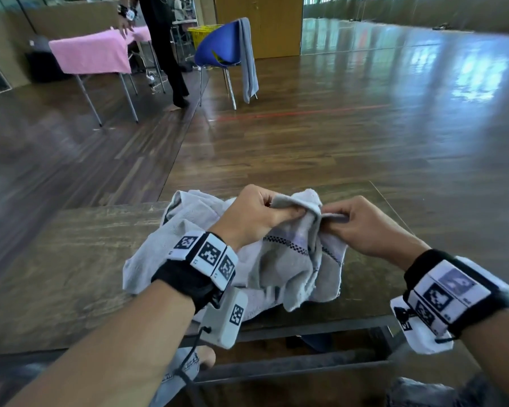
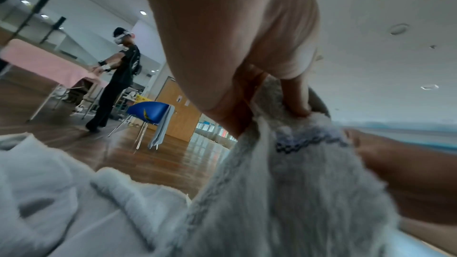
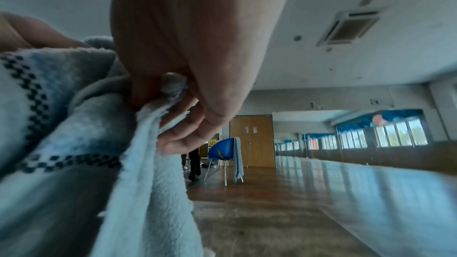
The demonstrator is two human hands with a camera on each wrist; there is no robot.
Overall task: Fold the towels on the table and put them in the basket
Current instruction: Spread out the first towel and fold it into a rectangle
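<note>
A crumpled light grey towel (image 1: 279,268) with a dark checkered stripe lies on the wooden table (image 1: 71,259), its upper part lifted. My left hand (image 1: 262,212) pinches a raised fold of the towel (image 2: 296,183) between thumb and fingers. Right beside it, my right hand (image 1: 356,221) pinches the towel's edge (image 3: 158,144), knuckles nearly touching the left hand. More of the grey cloth bunches under my left wrist. In the distance a yellow basket (image 1: 202,33) stands behind a blue chair.
A blue chair (image 1: 218,48) with a grey towel (image 1: 247,60) draped over its back stands on the wooden floor ahead. Far left, another person (image 1: 162,48) stands at a table covered in pink cloth (image 1: 91,52). The table's near edge has a metal frame below.
</note>
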